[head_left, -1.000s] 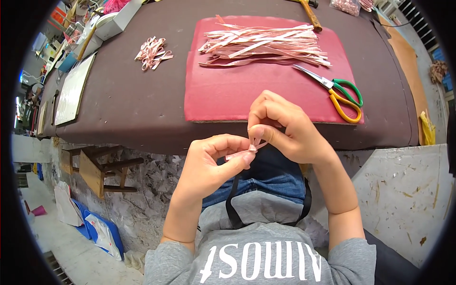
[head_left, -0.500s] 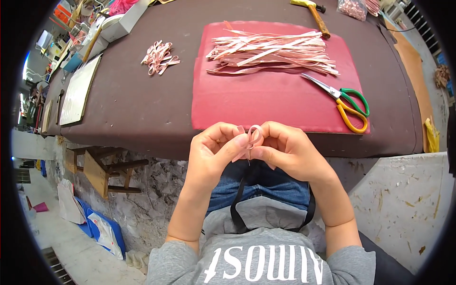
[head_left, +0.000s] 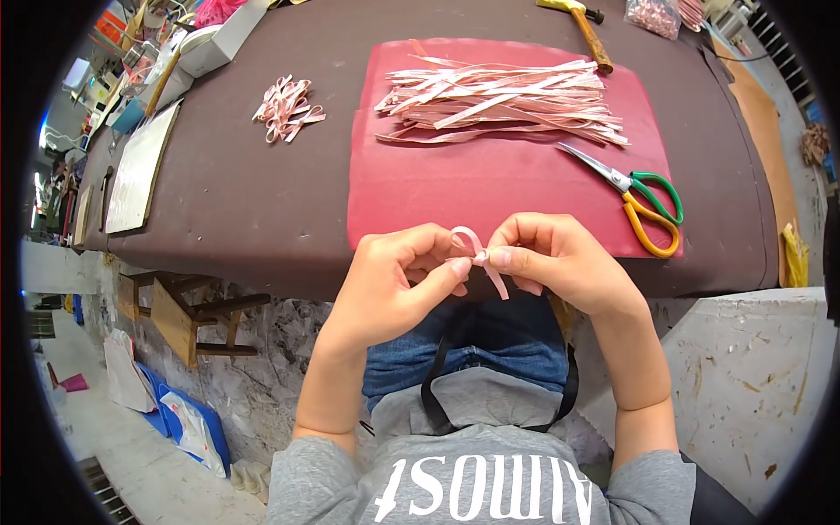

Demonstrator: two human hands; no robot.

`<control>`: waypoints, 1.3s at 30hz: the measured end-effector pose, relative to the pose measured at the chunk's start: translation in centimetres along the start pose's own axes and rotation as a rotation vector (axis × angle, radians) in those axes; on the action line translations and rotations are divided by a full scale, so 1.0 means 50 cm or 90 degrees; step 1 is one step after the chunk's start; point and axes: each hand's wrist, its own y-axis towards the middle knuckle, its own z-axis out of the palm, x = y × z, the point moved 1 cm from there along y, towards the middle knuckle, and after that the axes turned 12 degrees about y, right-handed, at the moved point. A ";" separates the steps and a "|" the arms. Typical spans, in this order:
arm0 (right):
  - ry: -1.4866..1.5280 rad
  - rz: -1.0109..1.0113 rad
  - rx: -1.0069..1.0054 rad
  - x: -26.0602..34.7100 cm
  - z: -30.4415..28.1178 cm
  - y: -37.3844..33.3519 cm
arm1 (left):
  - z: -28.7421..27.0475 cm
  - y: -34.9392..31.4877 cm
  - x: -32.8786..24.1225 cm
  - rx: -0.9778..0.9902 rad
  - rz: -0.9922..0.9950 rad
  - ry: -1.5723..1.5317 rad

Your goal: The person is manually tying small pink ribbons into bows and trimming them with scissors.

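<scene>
Between my hands, at the table's near edge, is a pink leather strip [head_left: 497,278] tied into a bow with a loop standing up and a tail hanging down. My left hand [head_left: 404,278] pinches it from the left between thumb and forefinger. From the other side my right hand [head_left: 560,259] grips the knot the same way. Beyond them a bundle of loose pink strips [head_left: 503,98] lies across a red mat [head_left: 472,188]. To its left sits a small heap of looped pink bows [head_left: 284,107] on the dark tabletop.
Scissors [head_left: 626,184] with one green and one yellow handle lie on the mat's right side. A wooden-handled hammer [head_left: 588,33] rests at the far edge. A pale board [head_left: 147,171] is at the left. Below stands a wooden stool [head_left: 188,319].
My hands have moved slightly apart. The bow's knot has come into view between the fingertips, and a tail now hangs below it.
</scene>
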 end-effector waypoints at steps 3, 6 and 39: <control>-0.042 -0.023 -0.040 -0.003 -0.003 0.003 | 0.002 0.012 -0.003 0.005 -0.010 0.057; -0.090 -0.132 -0.088 -0.012 0.003 0.003 | 0.010 0.023 -0.011 -0.010 -0.114 -0.008; -0.587 -0.385 -0.094 0.003 -0.070 0.068 | 0.029 0.097 -0.026 -0.013 0.045 0.645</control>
